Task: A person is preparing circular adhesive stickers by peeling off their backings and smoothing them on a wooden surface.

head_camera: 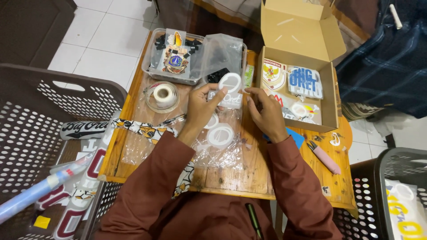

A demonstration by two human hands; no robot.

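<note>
At the centre of the frame both hands meet over a small white ring-shaped patch [230,82] sitting on a clear plastic sleeve [231,98]; the left hand [201,104] pinches the sleeve's left edge between thumb and fingers, and the right hand [263,109] closes its fingertips on the right edge, so the packet is held stretched and raised above the wooden surface [231,171], probably to keep its mouth taut and the patch flat. Just below the hands lie two more white rings [220,134] on a sheet of clear film [222,151], within easy reach and spread out so each can be picked singly; a tape roll [164,94] sits to the left of the left hand, near but apart. In the upper middle a clear plastic tub [175,58] holds embroidered badges and dark pieces; at upper right an open cardboard box [296,66] stands with its lid tipped back, more patches laid flat inside. A pink cutter [325,158] lies at the right edge of the surface, clear of the work. Perforated baskets flank the scene; the one at left [40,115] carries large lettered cut-outs and a blue roll [35,191].
</note>
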